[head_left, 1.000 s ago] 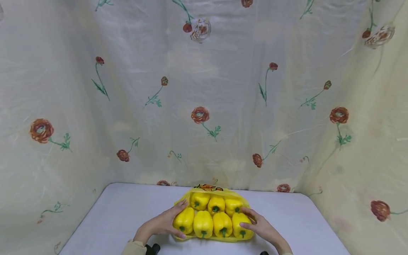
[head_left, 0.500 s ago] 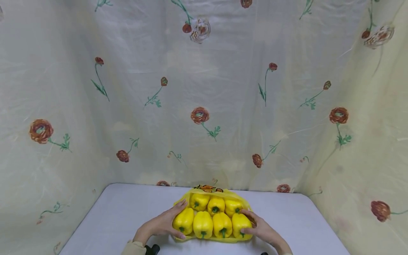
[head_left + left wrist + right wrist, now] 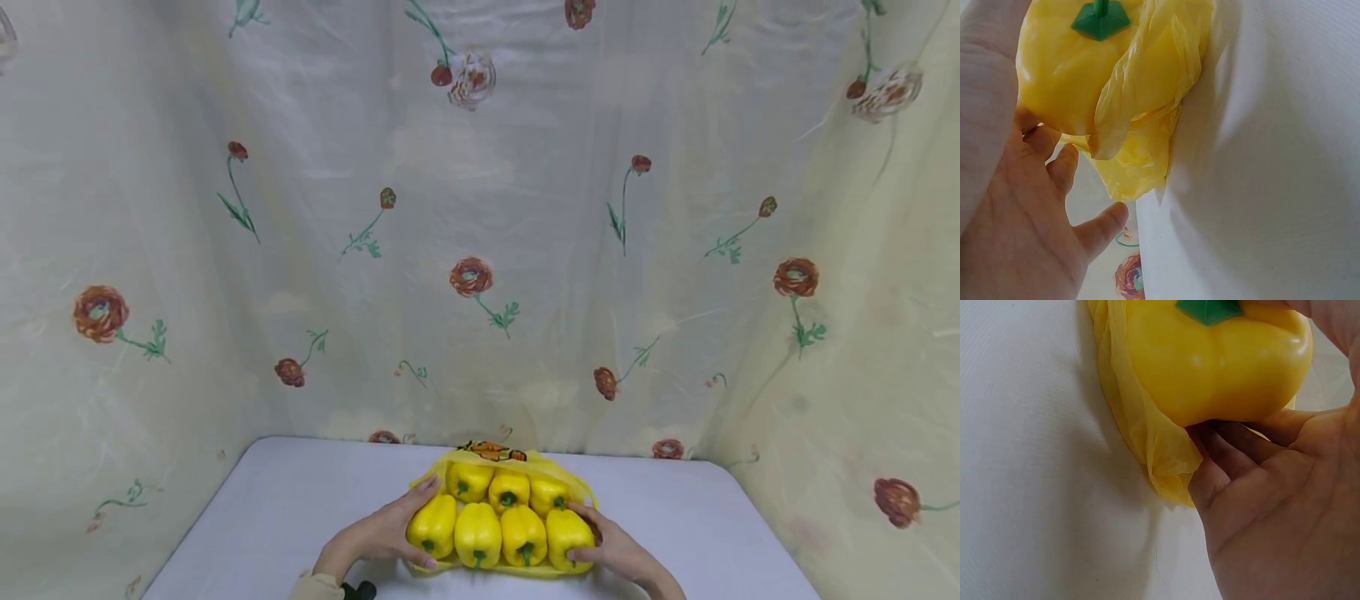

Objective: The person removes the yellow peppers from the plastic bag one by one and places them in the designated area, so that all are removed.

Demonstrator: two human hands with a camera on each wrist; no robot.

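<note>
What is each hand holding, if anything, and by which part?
The left hand holds the leftmost front-row pepper by its outer side, and the right hand holds the rightmost front-row pepper by its outer side too.

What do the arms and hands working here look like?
The left hand and right hand are human and ungloved. A beige sleeve and a black, rounded device show at the left wrist; no sleeve is visible on the right.

Dim light put glints on the pepper [image 3: 1222, 369] in the right wrist view's upper half and soft shadow across the worktop [image 3: 1029, 462].
</note>
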